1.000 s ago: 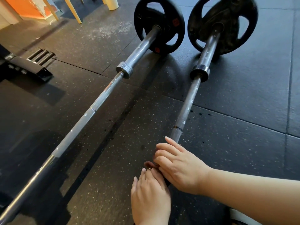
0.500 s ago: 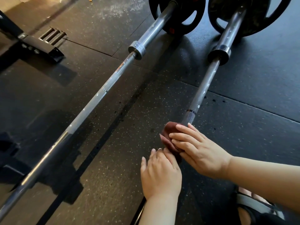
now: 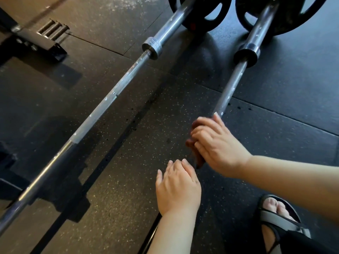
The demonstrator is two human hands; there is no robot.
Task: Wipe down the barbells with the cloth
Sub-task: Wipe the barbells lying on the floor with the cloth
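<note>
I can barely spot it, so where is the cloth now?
Head view, right of centre: the cloth is on the shaft of the right barbell, gripped under the right hand, just beyond the left hand.

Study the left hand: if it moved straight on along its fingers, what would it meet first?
Probably the reddish cloth that the right hand grips around the right barbell, just ahead of the left hand; depth is unclear.

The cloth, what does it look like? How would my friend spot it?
On the black gym floor, find the right barbell, the one with the black collar. Follow its bar down to the right hand on it. The cloth is the reddish-brown bundle poking out under that hand, the only soft, coloured thing there.
</note>
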